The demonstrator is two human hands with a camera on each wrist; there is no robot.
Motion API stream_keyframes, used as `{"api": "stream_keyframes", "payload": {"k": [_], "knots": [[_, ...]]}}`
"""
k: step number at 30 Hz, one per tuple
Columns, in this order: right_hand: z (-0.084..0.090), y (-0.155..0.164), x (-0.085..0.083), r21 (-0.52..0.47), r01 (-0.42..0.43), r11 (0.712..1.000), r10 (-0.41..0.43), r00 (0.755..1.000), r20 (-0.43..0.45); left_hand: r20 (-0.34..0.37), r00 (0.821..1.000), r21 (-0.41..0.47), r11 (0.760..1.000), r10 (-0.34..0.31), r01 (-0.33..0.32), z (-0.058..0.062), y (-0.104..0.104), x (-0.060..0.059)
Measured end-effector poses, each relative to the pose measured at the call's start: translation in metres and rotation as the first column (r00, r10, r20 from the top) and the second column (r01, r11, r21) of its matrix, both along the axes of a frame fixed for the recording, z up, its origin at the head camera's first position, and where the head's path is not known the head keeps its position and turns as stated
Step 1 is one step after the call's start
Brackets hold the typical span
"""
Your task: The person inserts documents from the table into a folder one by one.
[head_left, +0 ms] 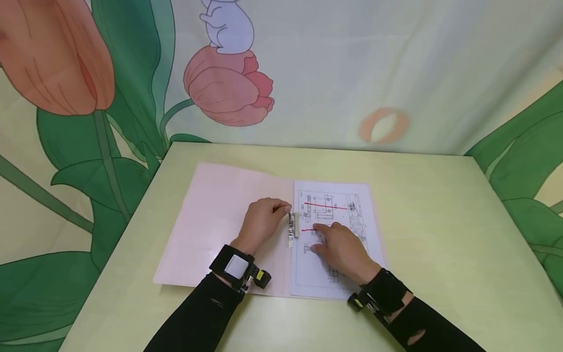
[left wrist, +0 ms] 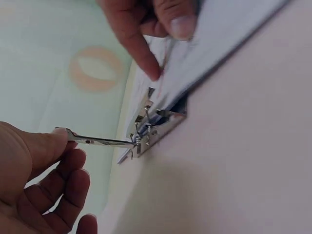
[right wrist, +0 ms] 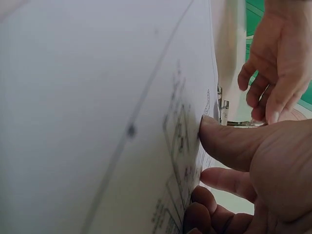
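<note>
Left hand [head_left: 260,222], item one: set on the open pink folder [head_left: 211,220] near the spine, with thumb and curled fingers pinching the raised metal lever [left wrist: 100,141] of the spring clip [head_left: 292,230]; in the left wrist view the lever is seen lifted clear of the clip's base plate [left wrist: 163,126]. Right hand [head_left: 340,247], item two: laid flat on the printed sheet [head_left: 334,234], fingers straight and holding nothing, the fingertips [left wrist: 153,73] pressed on the paper just beside the clip; in the right wrist view the thumb [right wrist: 229,144] is seen bearing against the sheet's surface. Sheet: a technical drawing marked with red lines, lying on the folder's right half, its left edge at or under the clip; how far under cannot be told. Folder: spread open on the pale green table [head_left: 440,234], well inside its edges. Beyond the table, a curtain [head_left: 308,73] printed with tulips is hung. Hazards, as judged: should the lever slip from the pinch, the spring could snap shut and nip the right fingertips close by; should pressure on the sheet be eased, the paper could slide and be clamped crooked or creased; should it be pulled while caught, its edge could be torn.
</note>
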State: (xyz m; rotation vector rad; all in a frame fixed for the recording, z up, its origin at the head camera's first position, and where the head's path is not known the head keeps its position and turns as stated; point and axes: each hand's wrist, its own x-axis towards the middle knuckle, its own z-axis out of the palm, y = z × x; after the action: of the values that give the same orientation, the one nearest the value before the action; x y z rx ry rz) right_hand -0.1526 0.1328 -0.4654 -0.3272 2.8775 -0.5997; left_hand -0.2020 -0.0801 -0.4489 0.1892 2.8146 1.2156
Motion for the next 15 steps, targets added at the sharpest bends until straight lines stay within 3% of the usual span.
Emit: {"api": "stream_keyframes", "payload": {"k": [4,10,15], "knots": [[0.000,0.000,0.000,0.001,0.003,1.000,-0.003,1.000,0.005,-0.068,0.993,-0.059,0.994,-0.092,0.088,-0.003,-0.005,0.013],[0.001,-0.001,-0.002,-0.001,0.011,1.000,-0.011,1.000,0.007,-0.030,0.982,-0.048,0.982,-0.186,0.184,-0.004,-0.016,0.023],[0.000,0.001,-0.001,-0.008,0.029,1.000,-0.029,0.999,0.023,0.010,0.978,0.014,0.978,-0.208,0.207,-0.006,-0.017,0.023]]}}
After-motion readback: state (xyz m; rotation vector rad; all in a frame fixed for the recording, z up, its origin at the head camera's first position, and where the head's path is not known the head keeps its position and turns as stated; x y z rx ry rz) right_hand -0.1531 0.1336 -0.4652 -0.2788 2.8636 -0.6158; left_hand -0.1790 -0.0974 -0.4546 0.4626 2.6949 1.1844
